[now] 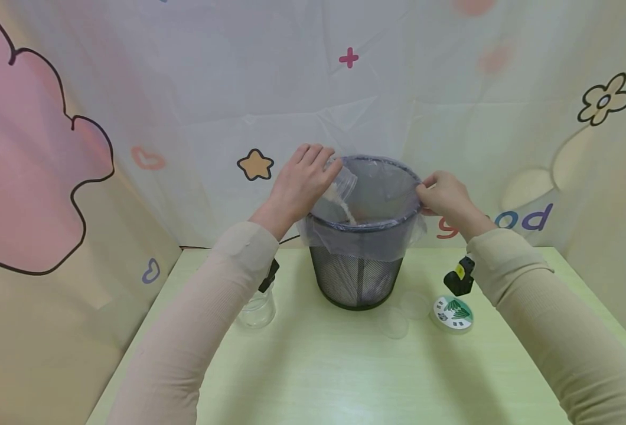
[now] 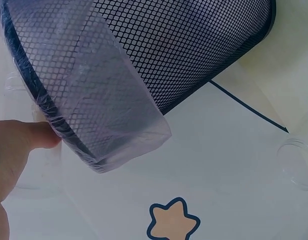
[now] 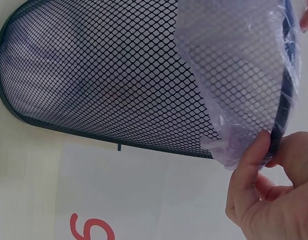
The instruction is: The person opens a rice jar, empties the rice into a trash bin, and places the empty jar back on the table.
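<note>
A black mesh wastebasket stands on the table, lined with a thin translucent bag folded over its rim. Above the opening, my left hand holds a clear jar tilted mouth-down to the right. Pale, loose material spills from it into the basket. In the left wrist view my left thumb lies by the rim, and the jar shows only faintly. My right hand pinches the basket's rim and bag edge on the right side, thumb and fingers on either side of it.
A clear glass jar stands left of the basket, partly behind the left forearm. To the basket's front right lie two clear discs and a round green-and-white lid or tin. A printed curtain hangs close behind.
</note>
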{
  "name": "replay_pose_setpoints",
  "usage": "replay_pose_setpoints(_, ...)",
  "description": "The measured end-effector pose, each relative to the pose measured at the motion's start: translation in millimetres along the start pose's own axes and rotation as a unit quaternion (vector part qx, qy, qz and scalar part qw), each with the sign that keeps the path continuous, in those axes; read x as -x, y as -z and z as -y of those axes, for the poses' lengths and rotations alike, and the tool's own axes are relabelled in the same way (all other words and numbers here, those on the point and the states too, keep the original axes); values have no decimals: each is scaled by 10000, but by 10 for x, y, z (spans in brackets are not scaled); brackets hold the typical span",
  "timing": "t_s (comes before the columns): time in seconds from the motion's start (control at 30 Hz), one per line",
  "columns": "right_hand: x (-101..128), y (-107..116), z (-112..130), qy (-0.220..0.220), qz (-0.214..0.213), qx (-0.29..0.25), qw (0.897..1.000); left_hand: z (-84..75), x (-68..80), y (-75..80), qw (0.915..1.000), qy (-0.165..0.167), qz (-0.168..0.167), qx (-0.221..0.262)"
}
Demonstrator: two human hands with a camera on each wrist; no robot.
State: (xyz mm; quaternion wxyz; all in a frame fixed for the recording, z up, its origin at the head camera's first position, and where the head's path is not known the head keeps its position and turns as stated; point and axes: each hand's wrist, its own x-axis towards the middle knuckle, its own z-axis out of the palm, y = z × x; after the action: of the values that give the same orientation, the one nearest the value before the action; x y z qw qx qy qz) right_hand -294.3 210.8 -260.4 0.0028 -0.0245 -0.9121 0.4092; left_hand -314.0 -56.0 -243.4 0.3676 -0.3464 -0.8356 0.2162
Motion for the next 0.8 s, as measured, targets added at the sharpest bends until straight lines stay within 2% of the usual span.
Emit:
replay_pose_setpoints(0.37, 14, 0, 0, 56, -8, -45, 10000, 8, -29, 5, 9998, -56, -167, 35)
replay_pose_setpoints(0.8, 1, -6, -7, 16, -30, 18, 10000, 27, -70, 58, 9988, -121, 327, 340)
